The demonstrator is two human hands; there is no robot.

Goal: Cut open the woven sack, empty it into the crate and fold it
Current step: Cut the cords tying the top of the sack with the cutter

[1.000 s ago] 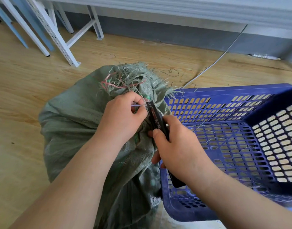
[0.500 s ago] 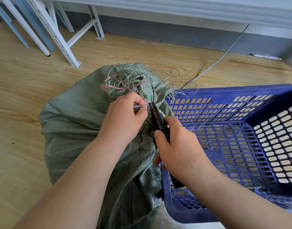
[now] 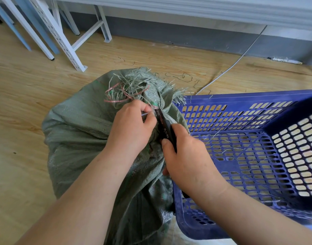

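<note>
A full grey-green woven sack (image 3: 77, 138) stands on the wooden floor, its frayed, tied neck at the top with loose pink and green strands. My left hand (image 3: 132, 128) pinches a thin tie strand at the sack's neck. My right hand (image 3: 187, 161) grips a black utility knife (image 3: 165, 128), whose front end lies against the neck beside my left fingers. Whether a blade is out is hidden. A blue perforated plastic crate (image 3: 240, 110) sits right beside the sack, holding only a few thin fibres.
White and blue metal table legs (image 3: 63, 41) stand at the back left. A grey wall base runs along the back, and a white cable (image 3: 231, 68) trails over the floor toward the crate. Loose threads lie on the floor behind the sack.
Almost nothing has moved. Both hands stay at the sack's neck, with the knife held in the same place.
</note>
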